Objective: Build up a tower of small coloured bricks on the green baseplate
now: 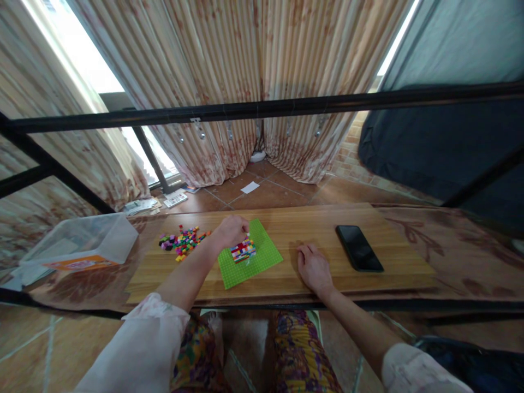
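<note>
A green studded baseplate (pixel 266 256) lies on the wooden board, turned at an angle. On it stands a small build of multicoloured toy bricks (pixel 243 251), in layers of red, white, purple, orange and other colours. Over the back of this build is my left hand (pixel 233 230), its fingers pinched together with a small pale toy brick at the tips. Whether that brick touches the build I cannot tell. To the right of the baseplate, my right hand (pixel 314 267) rests on the board holding nothing, its fingers loosely bent and a little apart.
Loose coloured bricks (pixel 186 240) lie in a heap left of the baseplate. A black phone (pixel 359 248) is on the board (pixel 393 256) at the right. At far left stands a clear plastic box (pixel 98 234). A black metal rail (pixel 262 108) crosses beyond the board, before curtains.
</note>
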`<action>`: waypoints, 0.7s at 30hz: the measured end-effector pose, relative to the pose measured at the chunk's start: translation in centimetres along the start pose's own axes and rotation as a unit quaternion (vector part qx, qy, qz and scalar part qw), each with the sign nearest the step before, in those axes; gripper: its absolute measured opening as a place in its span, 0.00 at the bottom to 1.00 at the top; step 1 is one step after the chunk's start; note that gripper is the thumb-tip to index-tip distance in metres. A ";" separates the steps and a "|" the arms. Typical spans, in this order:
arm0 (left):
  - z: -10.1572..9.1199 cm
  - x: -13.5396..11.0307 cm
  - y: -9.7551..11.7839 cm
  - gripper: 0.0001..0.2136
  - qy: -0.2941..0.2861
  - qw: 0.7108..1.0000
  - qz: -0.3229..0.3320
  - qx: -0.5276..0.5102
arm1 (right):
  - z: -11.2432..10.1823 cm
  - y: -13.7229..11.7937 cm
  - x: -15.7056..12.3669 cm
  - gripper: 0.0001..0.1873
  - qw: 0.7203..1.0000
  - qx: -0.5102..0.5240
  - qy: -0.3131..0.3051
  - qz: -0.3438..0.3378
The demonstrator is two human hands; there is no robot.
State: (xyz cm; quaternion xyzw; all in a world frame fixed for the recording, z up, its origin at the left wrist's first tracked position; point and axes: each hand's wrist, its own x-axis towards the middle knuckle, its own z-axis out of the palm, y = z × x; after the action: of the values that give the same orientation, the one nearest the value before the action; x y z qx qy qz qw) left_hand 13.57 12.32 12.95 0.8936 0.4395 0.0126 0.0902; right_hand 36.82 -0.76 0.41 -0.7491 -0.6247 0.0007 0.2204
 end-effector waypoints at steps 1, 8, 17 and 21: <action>-0.1 -0.1 0.0 0.10 -0.003 1.000 0.002 -0.004 | 0.0 0.0 0.0 0.12 1.000 0.000 0.000 0.001; -0.4 -0.2 0.4 0.10 -0.013 1.000 -0.012 0.003 | -0.2 -0.2 -0.1 0.13 1.000 0.007 -0.005 0.008; -0.7 0.1 0.9 0.12 -0.013 0.997 -0.062 0.037 | -0.3 -0.4 0.1 0.13 0.999 0.043 -0.011 0.016; -0.4 -0.1 0.8 0.11 -0.006 0.997 -0.073 0.034 | -0.5 -0.2 -0.2 0.13 0.996 0.083 -0.006 0.027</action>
State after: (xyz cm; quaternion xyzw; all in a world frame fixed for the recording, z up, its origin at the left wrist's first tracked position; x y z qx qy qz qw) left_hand 14.09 11.89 13.44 0.8619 0.5030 -0.0143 0.0625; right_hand 36.73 -1.11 0.86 -0.7447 -0.6036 0.0629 0.2776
